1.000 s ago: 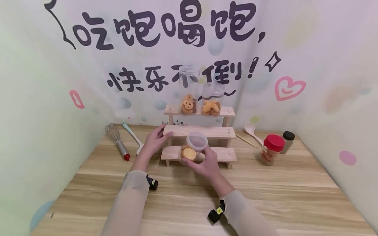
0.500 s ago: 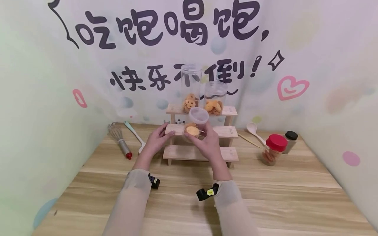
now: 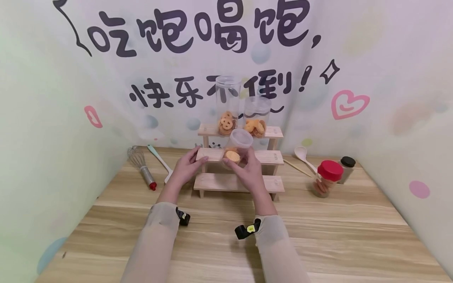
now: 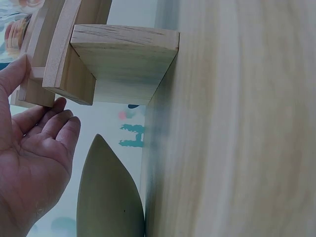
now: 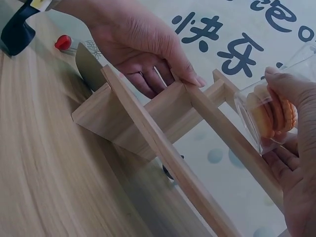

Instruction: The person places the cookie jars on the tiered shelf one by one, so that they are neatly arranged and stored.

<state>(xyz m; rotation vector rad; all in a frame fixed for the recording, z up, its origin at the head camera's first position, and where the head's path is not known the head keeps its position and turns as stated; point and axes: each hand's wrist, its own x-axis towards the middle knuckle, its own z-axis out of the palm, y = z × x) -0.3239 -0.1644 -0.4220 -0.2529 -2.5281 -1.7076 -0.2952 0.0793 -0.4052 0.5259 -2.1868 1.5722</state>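
My right hand [image 3: 250, 172] grips a clear plastic jar [image 3: 241, 140] with round biscuits [image 3: 232, 156] in its bottom. The jar tilts over the middle tier of a three-step wooden display stand [image 3: 268, 157]; in the right wrist view its base [image 5: 247, 121] is close to the board, and I cannot tell whether they touch. At that tier's left end my left hand [image 3: 185, 168] pinches the board, thumb on top and fingers underneath, as the left wrist view shows of the hand [image 4: 37, 148]. On the top tier stand a tall cookie jar [image 3: 227, 106] and a shorter one [image 3: 256, 118].
A whisk [image 3: 141, 167] and a spatula with a pale blue handle [image 3: 159, 159] lie left of the stand. To the right are a white spoon [image 3: 303, 157], a thin wooden stick [image 3: 297, 168], a red-lidded jar [image 3: 326, 179] and a black-capped jar [image 3: 347, 169]. A printed curtain hangs behind.
My right hand has raised the biscuit jar from in front of the bottom tier to the middle tier, then shifted it slightly. The left hand keeps its grip on the board.
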